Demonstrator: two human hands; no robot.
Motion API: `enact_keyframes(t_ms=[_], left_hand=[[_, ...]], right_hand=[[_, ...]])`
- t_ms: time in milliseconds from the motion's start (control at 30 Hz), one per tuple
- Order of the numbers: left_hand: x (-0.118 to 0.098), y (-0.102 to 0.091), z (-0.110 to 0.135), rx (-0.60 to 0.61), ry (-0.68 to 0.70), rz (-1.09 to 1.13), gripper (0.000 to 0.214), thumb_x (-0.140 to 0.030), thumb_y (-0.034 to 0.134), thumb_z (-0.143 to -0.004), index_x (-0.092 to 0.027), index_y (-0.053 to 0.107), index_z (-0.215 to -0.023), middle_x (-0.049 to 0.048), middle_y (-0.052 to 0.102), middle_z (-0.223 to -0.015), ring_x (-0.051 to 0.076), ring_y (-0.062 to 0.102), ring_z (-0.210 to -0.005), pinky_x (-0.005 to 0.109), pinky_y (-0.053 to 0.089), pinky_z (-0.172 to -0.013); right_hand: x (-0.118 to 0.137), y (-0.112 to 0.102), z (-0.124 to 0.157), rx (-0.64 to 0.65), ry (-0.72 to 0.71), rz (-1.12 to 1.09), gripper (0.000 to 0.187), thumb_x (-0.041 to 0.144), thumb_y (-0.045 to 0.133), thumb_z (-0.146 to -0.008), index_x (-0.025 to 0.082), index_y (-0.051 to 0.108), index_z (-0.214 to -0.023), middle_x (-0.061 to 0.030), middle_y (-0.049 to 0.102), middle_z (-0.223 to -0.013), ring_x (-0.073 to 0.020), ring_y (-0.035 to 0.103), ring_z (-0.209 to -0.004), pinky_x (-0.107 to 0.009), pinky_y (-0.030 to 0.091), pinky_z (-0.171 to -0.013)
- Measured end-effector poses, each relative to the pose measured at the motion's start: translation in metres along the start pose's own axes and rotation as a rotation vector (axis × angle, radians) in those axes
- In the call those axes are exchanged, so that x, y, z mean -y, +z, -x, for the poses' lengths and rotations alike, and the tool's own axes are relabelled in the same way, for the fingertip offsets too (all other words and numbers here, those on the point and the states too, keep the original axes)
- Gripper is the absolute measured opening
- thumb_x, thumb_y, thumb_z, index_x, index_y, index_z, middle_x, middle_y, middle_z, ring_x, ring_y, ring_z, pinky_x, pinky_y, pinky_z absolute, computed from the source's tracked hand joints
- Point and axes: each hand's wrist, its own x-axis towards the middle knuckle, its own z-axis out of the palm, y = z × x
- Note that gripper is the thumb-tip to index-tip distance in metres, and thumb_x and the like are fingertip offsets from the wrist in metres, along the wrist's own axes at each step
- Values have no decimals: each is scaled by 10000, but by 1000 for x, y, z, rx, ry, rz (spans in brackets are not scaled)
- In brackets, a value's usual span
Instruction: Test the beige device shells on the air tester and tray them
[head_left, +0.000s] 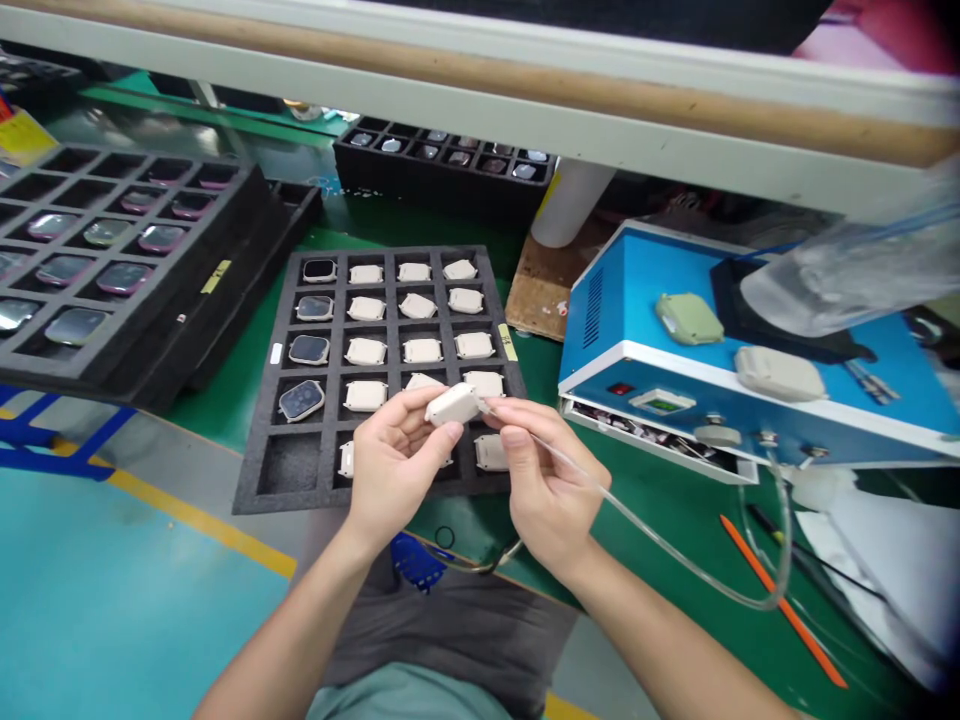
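Observation:
In my left hand [397,465], thumb and fingers pinch a cream watch case [452,404] above a black foam tray [289,465]. My right hand [559,480] is closed around the end of a clear thin tube [660,545], whose tip meets the right edge of the case. The tube curves back to a port on the blue machine [675,400]. Cream cases [365,352] sit in most tray cells, and the left column holds several with dark screens [307,349]. My hands hide part of the two nearest rows.
A taller stack of foam trays [217,270] with watches stands at left, another tray [442,160] behind. On the machine lie a green case [688,318] and a beige case [780,372]. An orange stick [784,600] lies at right. A shelf edge [480,90] crosses overhead.

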Motion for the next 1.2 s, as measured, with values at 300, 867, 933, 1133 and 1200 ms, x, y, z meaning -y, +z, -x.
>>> enact_keyframes(t_ms=[300, 867, 933, 1133, 1200], left_hand=[[1, -1, 1, -14, 7, -22, 346, -280, 883, -790, -172, 769, -1098, 100, 843, -1048, 262, 822, -952, 299, 673, -777], [1, 0, 0, 2, 31, -24, 320, -264, 867, -812, -166, 766, -1099, 101, 841, -1068, 252, 819, -975, 287, 666, -817], [1, 0, 0, 7, 35, -14, 313, -253, 864, -814, -163, 765, -1097, 100, 842, -1071, 246, 820, -975, 278, 665, -819], [0, 0, 0, 9, 27, 2, 324, -224, 867, -811, -148, 757, -1106, 99, 841, -1092, 222, 818, -995, 254, 654, -871], [0, 0, 1, 6, 18, 6, 331, -226, 868, -810, -146, 757, -1111, 100, 841, -1093, 221, 818, -998, 248, 654, -865]], right_hand=[[-1, -1, 0, 8, 1, 25, 170, 202, 648, -1019, 264, 786, -1098, -66, 815, -1074, -226, 787, -1014, -407, 705, -866], [0, -1, 0, 26, 13, 2, 189, 170, 652, -1011, 261, 790, -1102, -59, 810, -1080, -213, 782, -988, -396, 687, -890], [0, -1, -1, 28, 11, 5, 186, 170, 653, -1010, 260, 791, -1098, -59, 810, -1077, -214, 781, -987, -395, 685, -888], [0, -1, 0, 27, 13, -10, 201, 156, 658, -1005, 265, 795, -1104, -61, 805, -1084, -216, 771, -1008, -395, 677, -894], [0, -2, 0, 24, 14, -21, 218, 143, 656, -1004, 271, 796, -1114, -59, 803, -1083, -214, 769, -1006, -395, 674, -893]])
